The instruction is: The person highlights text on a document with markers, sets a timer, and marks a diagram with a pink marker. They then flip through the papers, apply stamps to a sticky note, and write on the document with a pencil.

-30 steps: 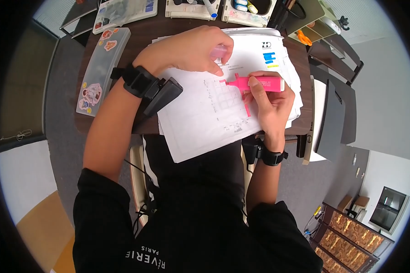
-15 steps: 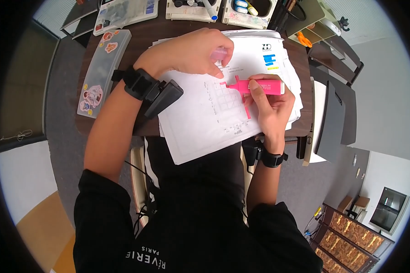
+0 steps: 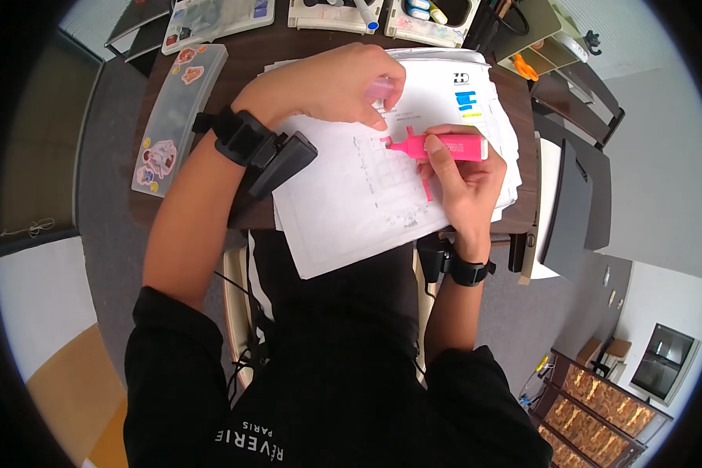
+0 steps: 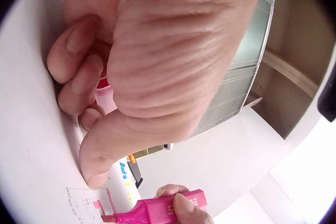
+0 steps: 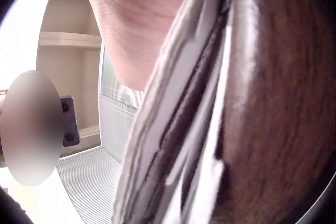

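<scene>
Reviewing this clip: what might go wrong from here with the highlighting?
1. The pink highlighter in the right hand has its tip close to the left thumb, so a slip might ink the skin.
2. The top sheet overhangs the desk edge toward the lap; a bump there could shift it and skew a stroke.
3. The left hand holds what looks like a pink cap, which might drop if those fingers loosen.

Black top (image 3: 327,374) on show, white lettering (image 3: 261,441) reading RÉVERIE and a smaller PARIS, roomy sleeves (image 3: 175,335) stopping near the elbows! Dark trousers (image 3: 335,273) below, and look, black wrist straps (image 3: 242,136), each carrying a boxy black unit (image 3: 285,165); thin black cords (image 3: 240,363) at the waist's left.
</scene>
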Demonstrator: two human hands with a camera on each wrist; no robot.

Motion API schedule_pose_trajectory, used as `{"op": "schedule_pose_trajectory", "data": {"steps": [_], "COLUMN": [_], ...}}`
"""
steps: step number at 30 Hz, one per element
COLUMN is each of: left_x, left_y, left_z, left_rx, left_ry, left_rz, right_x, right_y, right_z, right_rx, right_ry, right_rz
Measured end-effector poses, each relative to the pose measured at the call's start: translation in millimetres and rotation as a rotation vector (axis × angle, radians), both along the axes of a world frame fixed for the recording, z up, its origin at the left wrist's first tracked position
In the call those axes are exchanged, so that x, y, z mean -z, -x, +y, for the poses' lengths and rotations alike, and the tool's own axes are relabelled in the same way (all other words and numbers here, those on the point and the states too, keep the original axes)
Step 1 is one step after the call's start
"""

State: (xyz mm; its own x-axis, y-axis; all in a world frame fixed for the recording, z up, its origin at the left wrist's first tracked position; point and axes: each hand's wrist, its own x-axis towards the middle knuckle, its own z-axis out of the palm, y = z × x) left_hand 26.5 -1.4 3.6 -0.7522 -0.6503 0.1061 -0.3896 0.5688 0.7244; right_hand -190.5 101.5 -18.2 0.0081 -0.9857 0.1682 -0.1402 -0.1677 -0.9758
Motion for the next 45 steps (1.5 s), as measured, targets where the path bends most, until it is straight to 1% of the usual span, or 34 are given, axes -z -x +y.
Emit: {"op": "schedule_pose_trajectory", "data": {"steps": [4,6,7,9,10,12,16,18,19,21,25,26,27,28,30,31,33,36,37,39,40,42,45], "left_x": [3.1,12.7,14.1,13.8,10.8,1.6,8.4,13.7,12.7,7.4,7.0,14.9,14.2,13.4,9.6,7.5,3.2,4.0,8.0,13.0,11.9,6.0,1.6], "left_y": [-0.3,0.6,0.0,-0.3,0.2,0.5,-0.2,0.0,-1.1,0.2,-0.7,-0.4,0.8,0.6,-0.2,0.1,0.6,-0.4,0.1,0.5,-0.1,1.1,0.8], "left_z": [-2.0,-4.4,-6.2,-5.4,-3.5,-1.2,-4.1,-5.5,-4.6,-2.6,-3.3,-5.5,-4.4,-4.8,-3.9,-2.4,-1.2,-1.7,-3.7,-5.3,-4.3,-2.0,0.2], "left_rx": [0.008,0.024,0.023,0.045,0.045,0.008,0.021,0.054,0.051,0.011,0.018,0.026,0.033,0.032,0.029,0.03,0.008,0.015,0.017,0.058,0.057,0.0,-0.015], "left_ry": [-0.031,0.031,0.031,0.144,0.14,-0.03,-0.016,0.072,0.068,0.016,-0.022,0.025,0.072,0.071,0.066,0.062,-0.013,-0.032,-0.03,0.093,0.089,0.029,-0.036], "left_rz": [-0.007,0.102,0.102,0.114,0.115,0.013,0.042,0.15,0.148,0.049,0.035,0.086,0.138,0.138,0.064,0.066,0.027,0.049,0.049,0.141,0.139,0.033,0.012], "right_x": [-1.6,-0.7,-0.6,0.8,0.8,-1.3,-2.1,-2.7,-1.2,0.7,0.2,-0.2,-0.3,-0.1,1.2,1.0,-0.5,1.4,0.9,1.5,1.7,-0.5,0.4], "right_y": [-1.5,-1.2,-1.0,-0.6,-0.5,-0.3,-1.5,-1.6,-1.6,1.1,-2.3,-2.0,-1.7,-1.8,-2.2,-1.9,-2.4,-3.9,-3.1,-3.0,-3.9,-3.6,-2.4], "right_z": [0.6,0.7,0.3,0.2,0.9,0.5,0.3,1.0,0.2,-1.6,-1.3,-0.9,-0.8,-1.3,-1.5,-0.8,-1.0,-1.5,-1.6,-0.8,-0.5,-0.4,-2.2], "right_rx": [-0.003,0.002,0.001,-0.015,-0.015,-0.012,-0.01,-0.004,-0.007,-0.021,-0.014,-0.012,-0.01,-0.01,-0.013,-0.012,-0.009,0.009,0.011,0.013,0.013,0.038,0.057], "right_ry": [0.017,0.002,0.002,0.022,0.019,0.012,0.033,-0.012,-0.017,0.025,0.023,0.013,0.001,0.001,0.014,0.01,0.009,0.016,0.018,0.021,0.017,0.018,0.017], "right_rz": [0.022,0.018,0.018,0.04,0.041,0.047,0.026,0.04,0.039,0.065,0.014,0.024,0.036,0.036,0.036,0.038,0.046,0.022,0.022,0.055,0.053,0.026,0.01]}}
